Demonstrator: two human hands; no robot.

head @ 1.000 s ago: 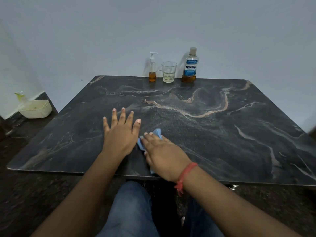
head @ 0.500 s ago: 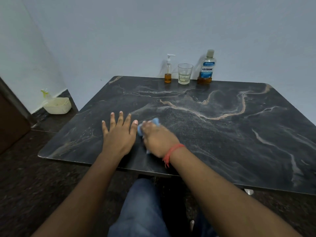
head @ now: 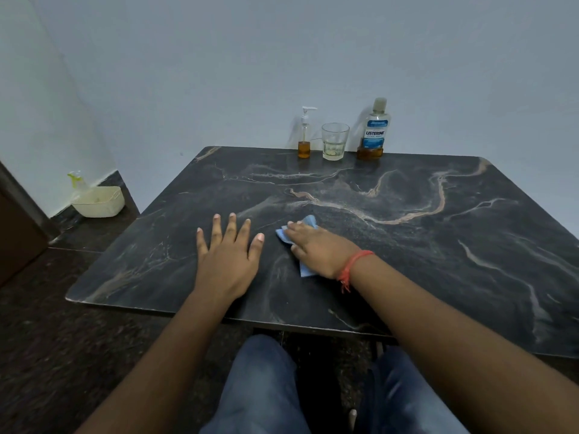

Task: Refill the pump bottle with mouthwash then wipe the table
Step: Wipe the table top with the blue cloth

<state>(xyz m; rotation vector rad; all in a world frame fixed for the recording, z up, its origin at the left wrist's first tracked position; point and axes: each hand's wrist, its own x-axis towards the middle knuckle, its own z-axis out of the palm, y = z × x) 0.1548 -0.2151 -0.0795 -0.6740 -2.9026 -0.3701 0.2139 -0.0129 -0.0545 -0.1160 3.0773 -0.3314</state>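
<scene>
My right hand [head: 319,250] presses a blue cloth [head: 308,221] flat on the dark marble table [head: 438,245], near the front middle; most of the cloth is hidden under the palm. My left hand [head: 227,258] lies flat with fingers spread, just left of the cloth and apart from it. At the table's far edge stand a small pump bottle [head: 304,136] with amber liquid in its bottom, a clear glass [head: 334,141], and a Listerine mouthwash bottle [head: 374,130] with a little amber liquid left.
A wall runs directly behind the table. On the floor at the far left sits a cream basket [head: 100,202] with a spray bottle [head: 76,180] behind it. A dark door edge [head: 15,233] is at the left. My knees are under the front edge.
My right hand has slid the cloth to the right, away from my left hand, opening a gap between them. My head has turned left, so the table appears further right.
</scene>
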